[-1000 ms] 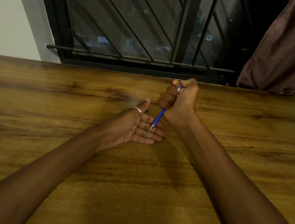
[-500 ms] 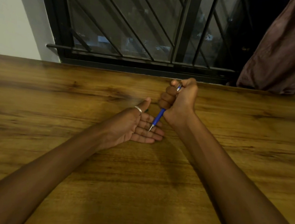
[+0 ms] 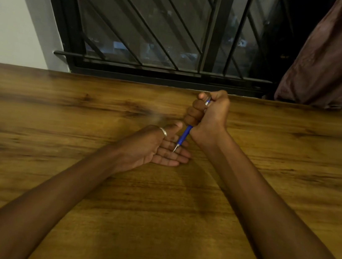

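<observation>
**While the fist holds the pen, its tip points into the open palm**

As I read it from my end, the right grip [image 3: 208,115] is closed in a full fist round the upper barrel of the blue pen [image 3: 184,134]. The fingers are wrapped round it and the thumb lies over the top end, where a clicker would sit. The blue pen runs down and to the left out of the bottom of that fist, tilted, with its metal tip over the fingers of the left grip [image 3: 158,149]. I cannot tell whether the tip touches the skin or hangs just above it. The left grip holds nothing. It rests on the counter [image 3: 70,181], palm turned up toward the pen, fingers straight and together, with a ring [image 3: 163,131] near the thumb.

I judge the step in hand to be trying the point against the palm, or working the clicker with the thumb. The next move calls for a light thumb press from a steady fist, so that the point does not dig into the fingers below. Beyond the counter's far edge stand a barred window [image 3: 147,27] and, to the right, a curtain [image 3: 341,54].
</observation>
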